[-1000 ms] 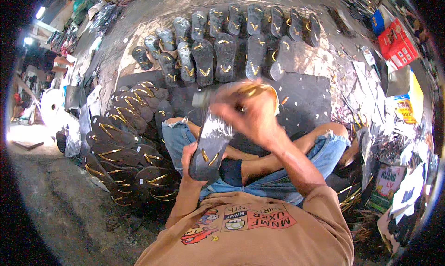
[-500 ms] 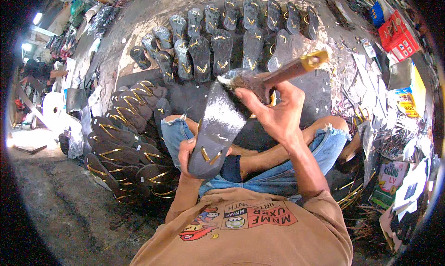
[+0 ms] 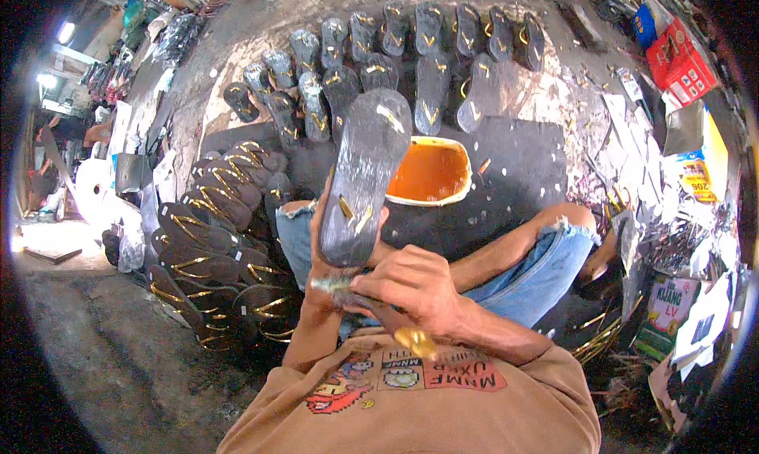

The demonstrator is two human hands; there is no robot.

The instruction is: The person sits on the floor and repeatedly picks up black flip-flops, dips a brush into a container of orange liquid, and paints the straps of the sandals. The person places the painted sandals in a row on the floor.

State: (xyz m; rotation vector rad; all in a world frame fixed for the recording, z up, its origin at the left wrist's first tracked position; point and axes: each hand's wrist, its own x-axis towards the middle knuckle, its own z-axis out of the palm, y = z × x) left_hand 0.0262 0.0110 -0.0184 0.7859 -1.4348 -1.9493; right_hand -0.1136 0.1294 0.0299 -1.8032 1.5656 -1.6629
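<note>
Black and glossy, a sandal [image 3: 368, 169] sits sole-up in my left hand [image 3: 318, 244], clamped at its heel half; my right hand [image 3: 415, 290] grips a blurred brush [image 3: 381, 312], swung from toe end to near my left wrist, baring an amber-lined tub [image 3: 468, 173] beyond both hands. Sheen suggests the toe end is coated.

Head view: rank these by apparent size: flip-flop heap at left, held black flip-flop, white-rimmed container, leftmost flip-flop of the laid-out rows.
1. Flip-flop heap
2. Held black flip-flop; its nearness likely enlarges it
3. White-rimmed container, partly hidden
4. Leftmost laid-out flip-flop
</note>
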